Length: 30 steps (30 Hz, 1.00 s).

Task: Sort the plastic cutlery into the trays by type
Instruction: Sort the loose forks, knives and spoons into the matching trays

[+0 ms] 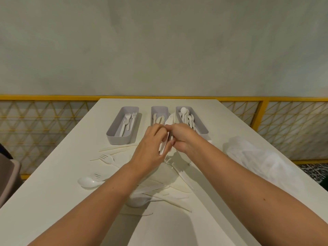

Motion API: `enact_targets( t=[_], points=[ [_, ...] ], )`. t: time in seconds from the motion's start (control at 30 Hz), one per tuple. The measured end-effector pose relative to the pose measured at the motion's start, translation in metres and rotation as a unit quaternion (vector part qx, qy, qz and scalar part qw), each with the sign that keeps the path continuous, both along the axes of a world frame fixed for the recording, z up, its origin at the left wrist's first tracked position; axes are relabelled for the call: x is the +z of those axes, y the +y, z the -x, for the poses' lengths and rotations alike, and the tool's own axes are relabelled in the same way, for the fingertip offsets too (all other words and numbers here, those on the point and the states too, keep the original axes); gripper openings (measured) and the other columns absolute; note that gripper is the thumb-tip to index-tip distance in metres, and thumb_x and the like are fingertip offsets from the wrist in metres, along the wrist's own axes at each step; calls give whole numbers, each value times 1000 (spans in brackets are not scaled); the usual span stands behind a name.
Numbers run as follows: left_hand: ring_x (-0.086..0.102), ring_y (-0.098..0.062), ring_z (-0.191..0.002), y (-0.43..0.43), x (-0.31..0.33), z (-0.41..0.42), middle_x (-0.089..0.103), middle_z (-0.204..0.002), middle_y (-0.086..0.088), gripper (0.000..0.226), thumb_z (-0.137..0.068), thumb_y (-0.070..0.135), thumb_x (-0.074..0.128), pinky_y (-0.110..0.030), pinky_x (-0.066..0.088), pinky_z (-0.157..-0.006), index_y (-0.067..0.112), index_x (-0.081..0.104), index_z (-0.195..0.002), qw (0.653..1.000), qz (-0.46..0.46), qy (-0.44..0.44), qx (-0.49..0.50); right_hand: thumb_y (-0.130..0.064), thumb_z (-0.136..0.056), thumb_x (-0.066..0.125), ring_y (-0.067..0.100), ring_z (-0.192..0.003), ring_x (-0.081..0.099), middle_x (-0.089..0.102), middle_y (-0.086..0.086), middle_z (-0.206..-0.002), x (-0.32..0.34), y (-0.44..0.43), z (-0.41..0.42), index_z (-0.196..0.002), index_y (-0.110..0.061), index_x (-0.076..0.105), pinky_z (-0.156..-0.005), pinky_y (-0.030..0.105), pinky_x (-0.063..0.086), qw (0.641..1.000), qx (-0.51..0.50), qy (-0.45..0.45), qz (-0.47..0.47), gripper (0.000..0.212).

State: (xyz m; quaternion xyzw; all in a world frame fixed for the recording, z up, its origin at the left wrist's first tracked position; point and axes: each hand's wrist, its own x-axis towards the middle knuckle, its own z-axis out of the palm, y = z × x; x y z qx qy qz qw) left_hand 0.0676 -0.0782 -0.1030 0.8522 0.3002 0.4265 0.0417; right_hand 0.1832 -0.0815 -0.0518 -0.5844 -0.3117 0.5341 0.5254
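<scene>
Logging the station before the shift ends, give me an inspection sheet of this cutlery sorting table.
Surface: white table, no spill seen.
Job's things: left tray holds forks, middle tray knives, right tray spoons; loose cutlery lies unsorted on the table.
Clutter: clear plastic bag at the table's right.
Grippers: left hand and right hand together grip held pieces above the table.
Cables: nothing seen.
Surroundings: yellow railing, grey wall behind.

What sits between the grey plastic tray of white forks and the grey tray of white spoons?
The head view shows a third grey tray there, holding white plastic knives; the left hand and right hand, gripping cutlery, hide its near end.
</scene>
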Motion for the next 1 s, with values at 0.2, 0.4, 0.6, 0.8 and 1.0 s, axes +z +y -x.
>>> enact_targets(
  t=[0.2,0.4,0.6,0.8,1.0],
  points=[
    [37,8,-103,9,3,16,34,-119,16,54,-66,45,77,-1,32,-82,20,56,-108,989,133,49,-51,-2,-100,34,21,-60,51,50,13,-74,-1,-3,-3,-109,0,46,-63,33,49,999,28,45,-10,15],
    [48,3,-101,6,8,26,44,-123,9,51,-81,-3,53,-13,43,-76,32,48,-117,961,268,-16,-67,-4,-99,35,16,-57,50,48,9,-76,-2,-5,-1,-111,-1,49,-48,24,43,992,50,-109,-49,19],
    [62,-18,-91,8,22,12,64,-106,0,43,-93,53,39,-32,53,-74,19,59,-111,792,578,-195,-9,-5,-96,37,21,-87,59,63,8,-95,-10,-11,16,-115,-5,58,-75,30,49,904,175,-382,-83,28],
    [59,-21,-71,9,20,9,62,-80,-9,39,-102,28,28,-34,51,-61,8,57,-84,698,616,-366,-3,-6,-95,44,28,-105,60,66,16,-111,-6,-20,21,-119,-10,63,-96,42,47,861,248,-431,-107,31],
    [50,-18,-53,27,16,28,47,-69,-7,24,-96,15,30,-30,51,-54,9,43,-77,632,600,-491,-4,-14,-95,50,18,-83,51,58,10,-100,-7,-23,2,-116,-16,63,-71,25,42,836,222,-495,-80,25]
  ],
)
